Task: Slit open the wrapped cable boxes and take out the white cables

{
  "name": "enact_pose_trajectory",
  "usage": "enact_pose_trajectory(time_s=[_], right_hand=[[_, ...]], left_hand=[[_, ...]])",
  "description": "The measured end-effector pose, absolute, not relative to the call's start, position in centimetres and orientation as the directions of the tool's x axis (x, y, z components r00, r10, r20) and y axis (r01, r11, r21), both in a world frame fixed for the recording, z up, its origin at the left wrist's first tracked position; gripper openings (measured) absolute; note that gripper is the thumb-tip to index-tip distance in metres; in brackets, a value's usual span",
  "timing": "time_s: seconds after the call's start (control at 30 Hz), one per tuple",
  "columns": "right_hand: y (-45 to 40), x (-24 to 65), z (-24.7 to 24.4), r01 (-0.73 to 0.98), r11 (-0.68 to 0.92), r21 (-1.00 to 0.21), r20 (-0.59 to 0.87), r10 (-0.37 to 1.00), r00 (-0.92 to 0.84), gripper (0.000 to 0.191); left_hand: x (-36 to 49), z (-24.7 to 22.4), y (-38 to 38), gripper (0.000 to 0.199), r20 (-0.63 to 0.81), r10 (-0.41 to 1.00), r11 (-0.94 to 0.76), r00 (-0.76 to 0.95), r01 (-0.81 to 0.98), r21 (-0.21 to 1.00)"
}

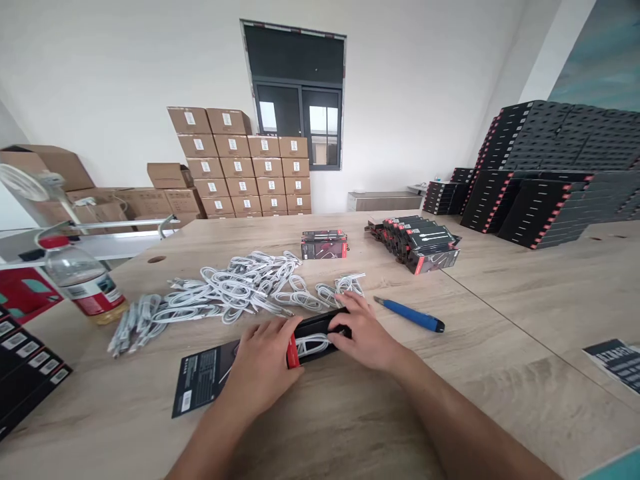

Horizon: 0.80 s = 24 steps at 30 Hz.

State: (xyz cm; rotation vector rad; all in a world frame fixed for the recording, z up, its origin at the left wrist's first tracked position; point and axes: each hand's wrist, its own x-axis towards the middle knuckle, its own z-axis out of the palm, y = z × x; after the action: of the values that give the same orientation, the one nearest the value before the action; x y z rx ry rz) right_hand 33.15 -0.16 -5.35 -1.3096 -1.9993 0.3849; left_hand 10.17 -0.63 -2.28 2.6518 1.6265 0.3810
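A narrow black tray (320, 327) with a coiled white cable (311, 345) in it lies at the front of the table, between my hands. My left hand (267, 353) grips its left end, beside a red band (293, 352). At the tray's right end, my right hand (363, 330) has its thumb and fingers bent around the edge. A flat black printed card (203, 377) sticks out to the left from under my left hand. Behind the tray spreads a pile of coiled white cables (240, 283).
A blue cutter (413, 315) lies right of my right hand. Small packed boxes (324, 245) and a heap of packages (420, 241) stand farther back. At left are a bottle (85, 280) and black boxes (25, 367); tall black stacks (540, 207) stand at right.
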Motion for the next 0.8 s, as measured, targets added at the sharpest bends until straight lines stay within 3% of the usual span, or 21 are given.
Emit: enact_pose_trajectory(time_s=[0.07,0.33,0.4,0.47,0.6,0.7,0.8], right_hand=[[-0.4,33.0,-5.1,0.695,0.407,-0.592,0.302,0.912,-0.277,0.005],[-0.6,33.2,-4.8,0.708,0.380,-0.595,0.187,0.922,-0.338,0.013],[-0.4,33.2,-5.1,0.703,0.415,-0.577,0.214,0.908,-0.361,0.010],[0.0,33.3,-5.4,0.659,0.495,-0.566,0.357,0.868,-0.345,0.015],[1.2,34.4,-5.7,0.621,0.552,-0.556,0.635,0.764,-0.110,0.025],[2.1,35.4,-6.2,0.652,0.440,-0.618,0.663,0.737,0.131,0.029],[2.7,36.0,-6.8,0.658,0.356,-0.663,0.643,0.722,0.256,0.035]], left_hand=[[10.2,-2.3,-0.8,0.068,0.177,0.880,-0.465,0.440,0.874,0.141],[10.2,-2.5,-0.6,0.069,0.136,0.894,-0.446,0.427,0.878,0.176],[10.1,-2.5,-0.5,0.069,0.127,0.896,-0.442,0.425,0.877,0.187],[9.9,-2.6,-0.5,0.070,0.132,0.898,-0.439,0.419,0.873,0.214],[9.4,-2.7,-0.6,0.069,0.148,0.894,-0.448,0.423,0.858,0.250],[9.3,-2.7,-0.8,0.067,0.157,0.895,-0.445,0.418,0.856,0.262],[9.3,-2.8,-0.8,0.068,0.196,0.894,-0.445,0.403,0.852,0.276]])
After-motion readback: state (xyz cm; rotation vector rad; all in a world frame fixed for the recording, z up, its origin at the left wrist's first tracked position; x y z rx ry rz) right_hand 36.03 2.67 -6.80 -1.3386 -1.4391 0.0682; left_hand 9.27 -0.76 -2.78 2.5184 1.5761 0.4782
